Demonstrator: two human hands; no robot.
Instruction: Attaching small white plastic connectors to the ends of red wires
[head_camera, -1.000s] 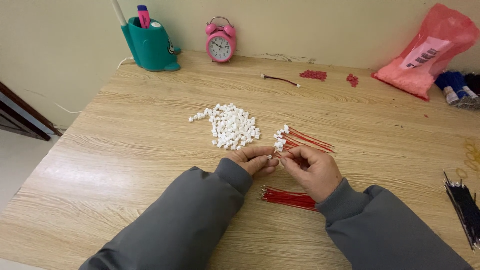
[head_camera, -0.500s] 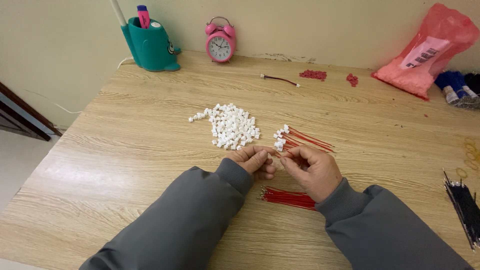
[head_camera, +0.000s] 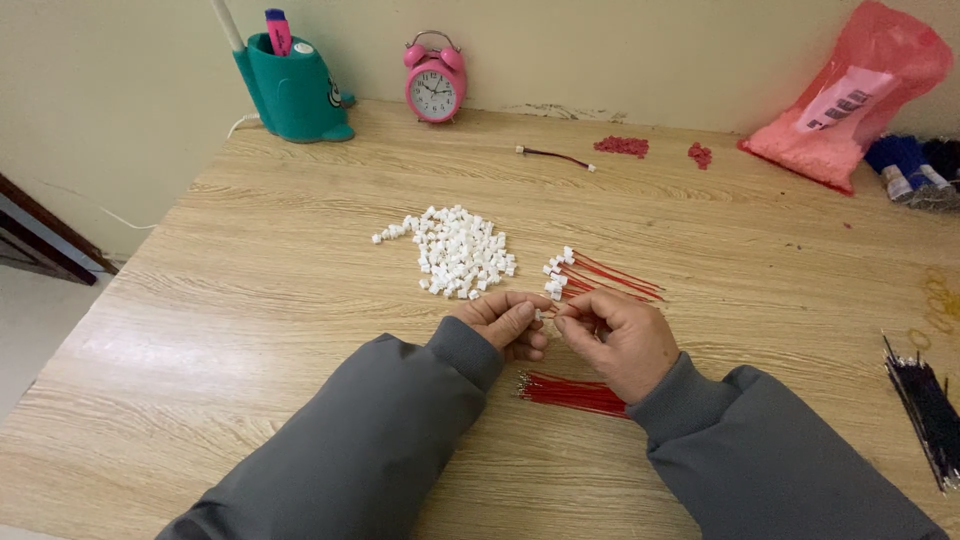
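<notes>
Left hand (head_camera: 505, 322) and right hand (head_camera: 618, 338) fingertip to fingertip, pinching one small white connector housing (head_camera: 541, 314) above the wooden surface (head_camera: 250, 300). Best held steady, wire end aligned squarely. Loose white housings (head_camera: 458, 250) just beyond; red wires (head_camera: 572, 393) beneath the right wrist.

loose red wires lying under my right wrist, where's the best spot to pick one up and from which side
Probably the middle of its length, coming straight down from above. The bundle of thin red wires lies flat on the wooden table, running left to right, with small bare metal tips at the left end, best left untouched. The right end is hidden under the right hand, so move that wrist first.
</notes>
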